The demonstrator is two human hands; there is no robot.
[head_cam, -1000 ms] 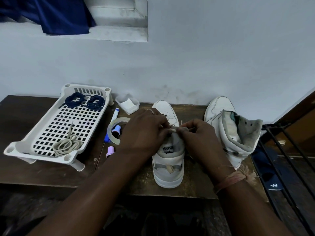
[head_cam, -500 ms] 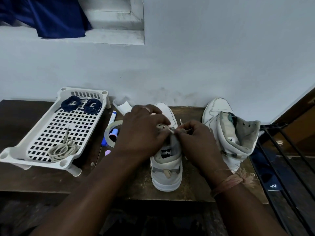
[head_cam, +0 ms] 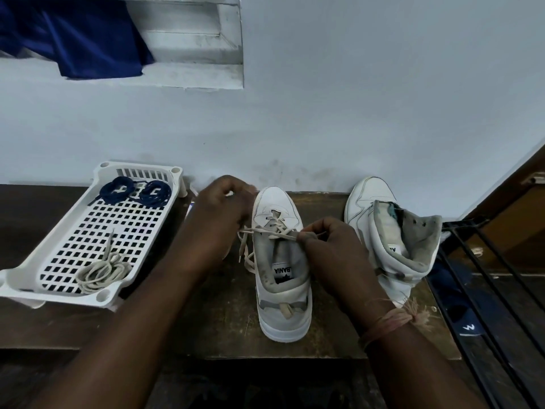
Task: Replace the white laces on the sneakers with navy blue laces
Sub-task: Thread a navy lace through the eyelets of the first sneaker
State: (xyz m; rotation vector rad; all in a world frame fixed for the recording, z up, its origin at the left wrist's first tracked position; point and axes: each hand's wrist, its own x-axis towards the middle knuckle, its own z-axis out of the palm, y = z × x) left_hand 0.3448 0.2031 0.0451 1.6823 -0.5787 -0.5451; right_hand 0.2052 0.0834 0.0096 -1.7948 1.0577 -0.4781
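Two hands work over the near sneaker (head_cam: 281,278), which stands toe-away on the dark wooden table (head_cam: 221,320) in front of me. My right hand (head_cam: 330,252) has its fingers curled and pinches the white lace (head_cam: 274,230) at the shoe's right side, above the folded-back tongue. My left hand (head_cam: 218,214) sits at the shoe's left side with fingers curled; the lace runs to it and a loose end hangs down beside it, but I cannot tell whether it truly grips the lace. A thread band (head_cam: 392,320) wraps the right wrist. To the right, the second sneaker (head_cam: 383,231) stands unlaced, its tongue and collar flopped open. To the left, a white perforated tray (head_cam: 97,231) holds a removed white lace bundle (head_cam: 101,271) at its near end and two coiled navy blue laces (head_cam: 135,191) at its far end. Beyond, a blue cloth (head_cam: 73,39) hangs from a wall ledge (head_cam: 191,75).
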